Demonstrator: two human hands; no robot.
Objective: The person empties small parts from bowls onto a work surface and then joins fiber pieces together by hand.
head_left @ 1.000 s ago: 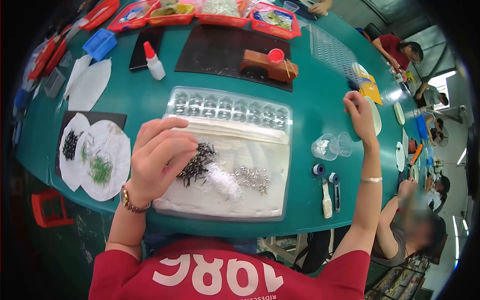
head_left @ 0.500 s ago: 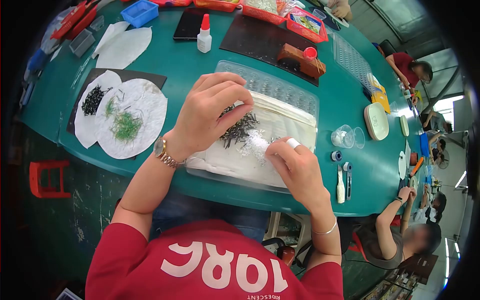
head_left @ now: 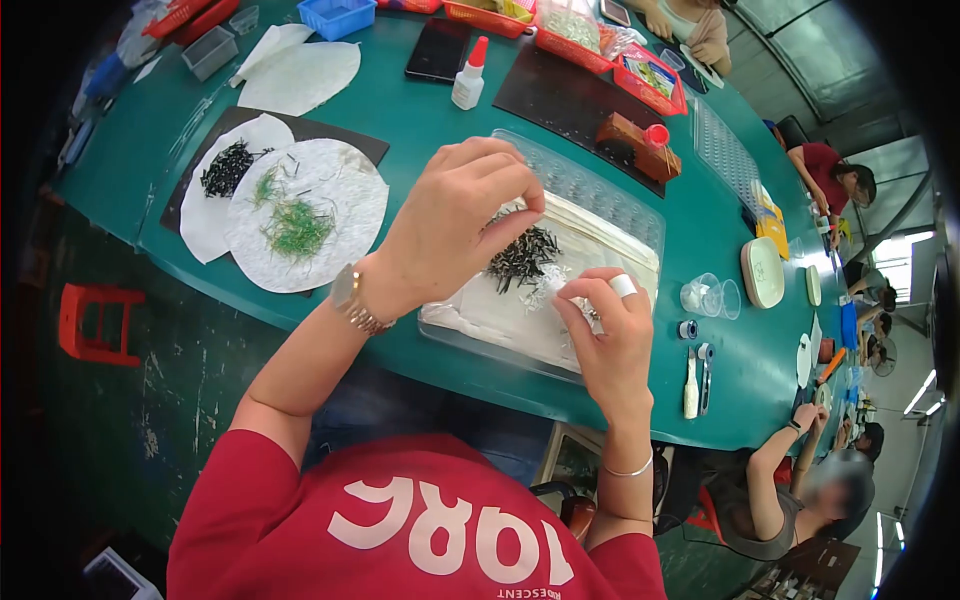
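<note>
My left hand [head_left: 455, 220] is closed in a pinch over the left side of the cloth-lined tray [head_left: 500, 325], beside the pile of black pieces [head_left: 525, 258]. What its fingertips hold, if anything, is too small to tell. My right hand [head_left: 612, 335] wears a white band on one finger and pinches over the small white pieces [head_left: 545, 290], its fingertips at their edge. Anything between those fingertips cannot be made out. Clear moulded hollows [head_left: 590, 190] line the tray's far side.
Left of the tray, round white sheets hold green strands [head_left: 298, 228] and black bits [head_left: 228, 168]. Beyond stand a glue bottle [head_left: 469, 75] and a brown block [head_left: 640, 145]. Clear cups [head_left: 703, 294] and a cutter [head_left: 706, 378] lie right. A co-worker [head_left: 770, 490] sits at the right.
My right hand has come from the table's right side to the white pieces on the tray. My left hand stays over the tray's left part. The view has shifted.
</note>
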